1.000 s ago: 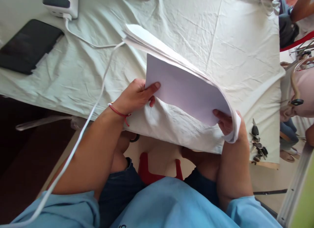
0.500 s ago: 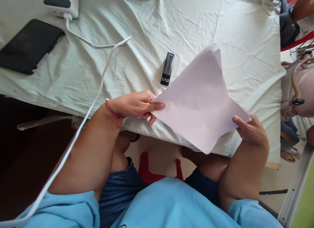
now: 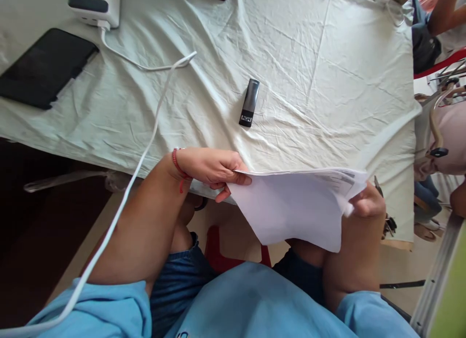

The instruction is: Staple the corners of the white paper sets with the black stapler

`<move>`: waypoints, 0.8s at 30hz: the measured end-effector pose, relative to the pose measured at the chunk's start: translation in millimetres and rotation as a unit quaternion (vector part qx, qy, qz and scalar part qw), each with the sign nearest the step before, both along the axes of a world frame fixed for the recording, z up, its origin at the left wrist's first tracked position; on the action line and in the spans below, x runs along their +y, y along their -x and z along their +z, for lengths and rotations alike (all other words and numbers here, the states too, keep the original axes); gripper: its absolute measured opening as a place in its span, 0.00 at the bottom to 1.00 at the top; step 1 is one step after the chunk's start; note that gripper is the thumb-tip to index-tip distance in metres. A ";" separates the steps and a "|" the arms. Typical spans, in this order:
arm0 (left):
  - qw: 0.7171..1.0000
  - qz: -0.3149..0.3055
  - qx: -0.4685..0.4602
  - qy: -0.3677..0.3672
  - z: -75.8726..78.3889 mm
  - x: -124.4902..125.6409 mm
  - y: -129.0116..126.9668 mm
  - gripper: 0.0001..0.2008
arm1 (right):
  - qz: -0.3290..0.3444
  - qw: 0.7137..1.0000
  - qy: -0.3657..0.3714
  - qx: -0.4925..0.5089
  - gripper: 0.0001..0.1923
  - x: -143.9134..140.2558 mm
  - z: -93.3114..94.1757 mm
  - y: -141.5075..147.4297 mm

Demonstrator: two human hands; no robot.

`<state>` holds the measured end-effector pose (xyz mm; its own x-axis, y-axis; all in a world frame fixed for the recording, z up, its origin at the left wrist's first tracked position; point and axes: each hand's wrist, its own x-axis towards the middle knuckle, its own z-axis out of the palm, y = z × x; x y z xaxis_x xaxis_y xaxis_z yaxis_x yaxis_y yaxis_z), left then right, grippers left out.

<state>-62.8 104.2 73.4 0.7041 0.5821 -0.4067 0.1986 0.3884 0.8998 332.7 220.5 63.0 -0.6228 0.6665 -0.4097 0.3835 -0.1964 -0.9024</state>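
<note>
White sheets of paper (image 3: 291,207) hang between my hands over the table's front edge, the blank side facing me. Some print shows on the sheets near their right end. My left hand (image 3: 218,168) pinches the left corner, thumb on top. At the right end, my right hand (image 3: 367,202) is closed on the paper's edge; its fingers are partly hidden and smeared by motion. Beyond the paper, a small dark grey device with a black end (image 3: 249,102) lies on the cloth.
A pale cloth (image 3: 291,46) covers the table. At the left lie a black tablet-like slab (image 3: 47,68) and a white box (image 3: 95,7) with a white cable (image 3: 153,129) running over my left arm. Keys (image 3: 389,225) sit by the right edge. Other people (image 3: 442,27) are at the right.
Both hands have come closer to my body with the paper. It has tilted from spread out to hanging down, and print now shows at its right end. The keys have come into view.
</note>
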 end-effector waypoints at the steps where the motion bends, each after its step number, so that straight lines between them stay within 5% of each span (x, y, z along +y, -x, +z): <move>1: 1.000 0.006 0.001 0.002 -0.5 0.3 -0.2 0.22 | 0.032 0.999 0.017 0.023 0.42 -2.5 2.6 4.5; 6: 0.999 0.034 0.012 0.003 -1.7 0.7 2.8 0.24 | 0.126 0.992 0.001 0.024 0.22 0.3 11.7 13.2; 10: 0.998 0.045 0.051 -0.008 -3.8 0.7 5.4 0.25 | 0.059 0.997 0.019 -0.041 0.20 -4.3 13.0 25.3; 13: 0.986 0.131 0.087 -0.048 -8.3 0.6 8.6 0.24 | -0.023 0.993 0.075 -0.090 0.22 -14.6 12.9 42.7; 19: 0.867 0.445 0.183 -0.131 -22.8 3.6 6.8 0.11 | -0.130 0.983 0.116 -0.061 0.23 -22.5 12.0 76.3; 24: 0.795 0.532 0.239 -0.169 -40.3 12.0 -0.9 0.06 | -0.154 0.977 0.129 -0.067 0.20 -22.1 8.4 85.1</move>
